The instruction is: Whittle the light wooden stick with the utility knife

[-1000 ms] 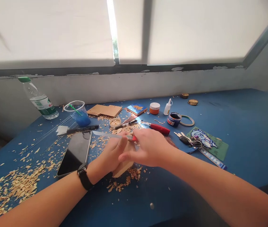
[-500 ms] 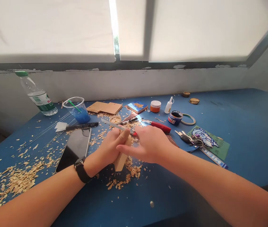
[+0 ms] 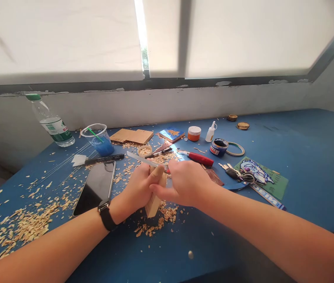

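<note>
Over the blue bench, the left hand grips a pale wood block and the right hand holds a knife, its blade slanting out past the left thumb; wood shavings lie below, a phone to the left, a red-handled tool beyond

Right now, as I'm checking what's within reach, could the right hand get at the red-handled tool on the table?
Probably yes: the red-handled tool lies just beyond the right hand, nothing standing between, but that hand would likely need to release the knife first.
</note>
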`<state>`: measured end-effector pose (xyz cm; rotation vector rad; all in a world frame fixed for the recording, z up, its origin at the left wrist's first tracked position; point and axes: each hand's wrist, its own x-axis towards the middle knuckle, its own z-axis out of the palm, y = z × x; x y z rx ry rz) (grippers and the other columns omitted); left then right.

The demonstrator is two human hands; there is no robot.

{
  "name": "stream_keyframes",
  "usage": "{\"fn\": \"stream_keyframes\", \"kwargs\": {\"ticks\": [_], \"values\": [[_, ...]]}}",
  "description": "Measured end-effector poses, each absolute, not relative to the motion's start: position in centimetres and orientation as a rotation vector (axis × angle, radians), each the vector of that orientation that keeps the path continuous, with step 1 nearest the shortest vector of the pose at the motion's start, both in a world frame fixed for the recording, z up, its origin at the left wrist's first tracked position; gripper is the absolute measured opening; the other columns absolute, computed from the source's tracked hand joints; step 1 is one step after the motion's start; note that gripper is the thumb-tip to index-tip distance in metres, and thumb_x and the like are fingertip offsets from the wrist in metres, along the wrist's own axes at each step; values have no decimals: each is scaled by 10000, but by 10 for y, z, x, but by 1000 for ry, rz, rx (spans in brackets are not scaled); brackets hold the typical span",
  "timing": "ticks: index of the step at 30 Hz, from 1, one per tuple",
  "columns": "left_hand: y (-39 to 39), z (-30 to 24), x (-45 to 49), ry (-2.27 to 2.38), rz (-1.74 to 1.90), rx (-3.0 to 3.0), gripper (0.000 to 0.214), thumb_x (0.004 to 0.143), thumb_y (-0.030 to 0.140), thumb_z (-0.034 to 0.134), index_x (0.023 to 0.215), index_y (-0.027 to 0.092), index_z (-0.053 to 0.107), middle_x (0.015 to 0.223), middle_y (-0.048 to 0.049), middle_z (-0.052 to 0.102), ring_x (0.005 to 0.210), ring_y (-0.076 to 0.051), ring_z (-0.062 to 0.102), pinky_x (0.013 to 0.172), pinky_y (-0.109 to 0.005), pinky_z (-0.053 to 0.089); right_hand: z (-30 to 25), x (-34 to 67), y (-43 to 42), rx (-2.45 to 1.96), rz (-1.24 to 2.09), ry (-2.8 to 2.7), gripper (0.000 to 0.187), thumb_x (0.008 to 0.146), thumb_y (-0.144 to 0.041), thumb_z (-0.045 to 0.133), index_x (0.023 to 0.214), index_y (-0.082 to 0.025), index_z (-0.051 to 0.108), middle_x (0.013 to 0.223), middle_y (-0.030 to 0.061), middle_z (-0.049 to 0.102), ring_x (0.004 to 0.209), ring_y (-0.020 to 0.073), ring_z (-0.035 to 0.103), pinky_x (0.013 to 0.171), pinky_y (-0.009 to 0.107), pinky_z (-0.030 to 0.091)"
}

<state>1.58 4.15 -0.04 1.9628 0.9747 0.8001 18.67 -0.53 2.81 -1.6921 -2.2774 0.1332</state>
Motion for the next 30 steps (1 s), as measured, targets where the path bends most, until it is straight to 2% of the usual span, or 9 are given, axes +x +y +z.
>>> {"fn": "stream_keyframes", "kwargs": {"ticks": [5, 7, 10, 14, 17, 21, 24, 27, 30], "values": [[42, -2, 14, 1016, 801, 1971, 699, 961, 771, 343, 544, 210, 335, 522, 42, 299, 512, -125, 274, 480, -282, 219, 24, 192, 2, -1596, 279, -2223, 694, 817, -886, 491, 787, -196, 554, 676, 74, 557, 671, 258, 559, 555, 331, 260], [44, -1, 12, 1017, 802, 1978, 659, 980, 742, 345, 602, 207, 408, 573, 29, 390, 551, -141, 359, 507, -272, 293, 23, 199, 8, -1503, 412, -2208, 683, 801, -898, 512, 766, -216, 506, 671, 46, 539, 653, 221, 509, 563, 325, 261], [45, 1, 7, 1018, 803, 1998, 575, 1011, 685, 349, 767, 205, 550, 751, -14, 582, 689, -188, 517, 619, -289, 427, 23, 209, 17, -1306, 677, -2154, 597, 874, -819, 524, 798, -231, 464, 696, -4, 527, 627, 161, 447, 557, 299, 271], [45, 7, -3, 1048, 789, 2063, 509, 1030, 636, 368, 981, 212, 646, 930, -69, 698, 871, -266, 623, 784, -366, 482, 17, 208, 21, -1028, 1025, -1951, 511, 991, -736, 397, 875, -243, 459, 689, -42, 502, 597, 132, 472, 557, 273, 371], [43, 12, -7, 1085, 719, 2253, 424, 1035, 575, 431, 1075, 238, 686, 1041, -80, 733, 986, -308, 647, 903, -436, 474, 10, 199, 21, -863, 1198, -1767, 530, 997, -744, 346, 914, -240, 485, 740, -25, 531, 626, 132, 512, 599, 281, 448], [38, 15, -2, 1064, 939, 2296, 409, 982, 507, 586, 1265, 221, 657, 1292, -131, 670, 1218, -355, 581, 1066, -513, 421, 5, 189, 20, -791, 1357, -1541, 488, 1024, -683, 309, 880, -242, 464, 653, -68, 391, 519, 109, 380, 491, 247, 367], [29, 15, 10, 803, 1086, 1863, 379, 997, 480, 583, 1244, 202, 657, 1206, -130, 705, 1121, -313, 658, 1019, -447, 500, 3, 182, 18, -770, 1465, -1462, 406, 1019, -550, 377, 774, -235, 448, 585, -66, 393, 468, 108, 362, 444, 245, 339], [18, 14, 23, 600, 987, 1361, 334, 978, 446, 614, 1210, 211, 665, 912, -67, 720, 786, -244, 703, 746, -375, 595, -1, 174, 20, -745, 1530, -1410, 330, 971, -454, 442, 734, -228, 475, 565, -46, 445, 453, 123, 398, 420, 255, 358], [12, 10, 33, 597, 972, 1083, 350, 969, 407, 625, 1277, 242, 637, 1092, -76, 725, 892, -249, 721, 737, -348, 618, -5, 165, 24, -706, 1551, -1341, 239, 937, -436, 495, 824, -226, 514, 597, -67, 411, 460, 114, 352, 406, 235, 305]]}}
